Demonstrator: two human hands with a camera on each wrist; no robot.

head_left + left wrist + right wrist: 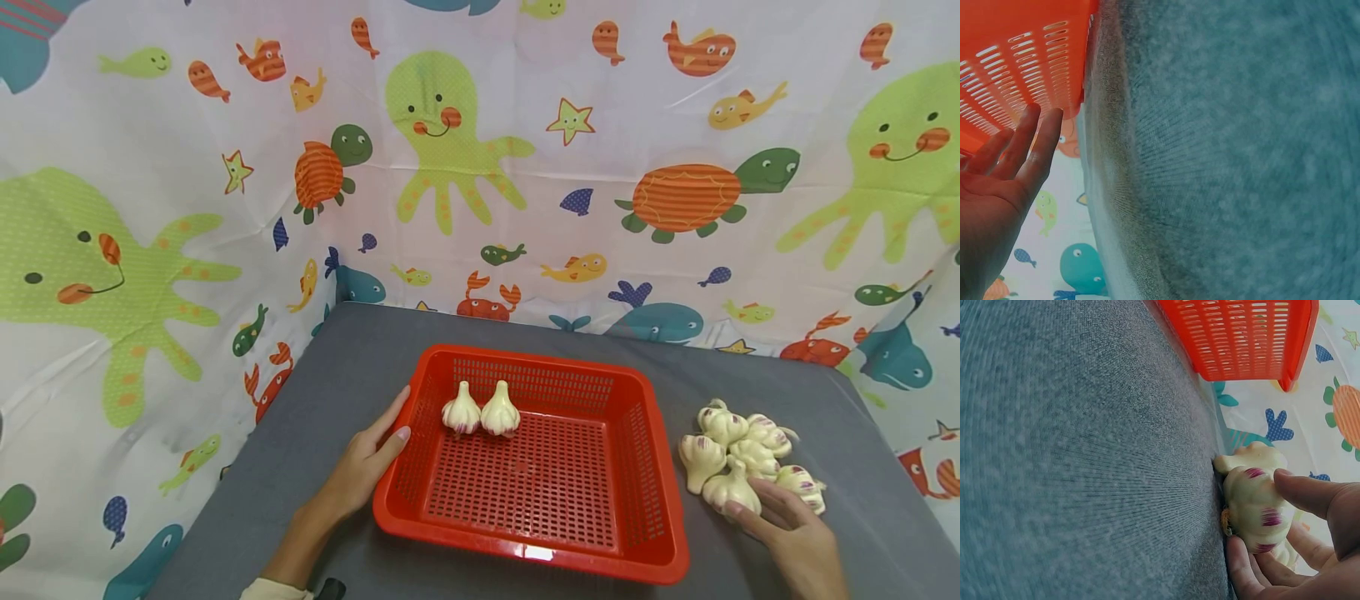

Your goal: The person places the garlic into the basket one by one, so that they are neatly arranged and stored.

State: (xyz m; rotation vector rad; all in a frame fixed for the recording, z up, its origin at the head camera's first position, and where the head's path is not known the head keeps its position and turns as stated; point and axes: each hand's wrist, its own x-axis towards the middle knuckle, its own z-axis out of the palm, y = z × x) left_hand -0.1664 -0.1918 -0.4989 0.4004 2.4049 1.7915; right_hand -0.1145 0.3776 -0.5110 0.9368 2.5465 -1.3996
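Observation:
A red plastic basket with slotted walls sits on the grey cloth, two garlic bulbs upright in its back left part. My left hand rests against the basket's left side, fingers nearly straight; the left wrist view shows its fingertips at the slotted wall. To the right of the basket lies a pile of several white garlic bulbs with purple streaks. My right hand grips the nearest garlic bulb of that pile between thumb and fingers, low over the cloth.
Grey cloth covers the table under the basket and the pile. A white curtain printed with sea animals hangs behind the table and along its sides. The basket's right wall stands between the pile and the basket's inside.

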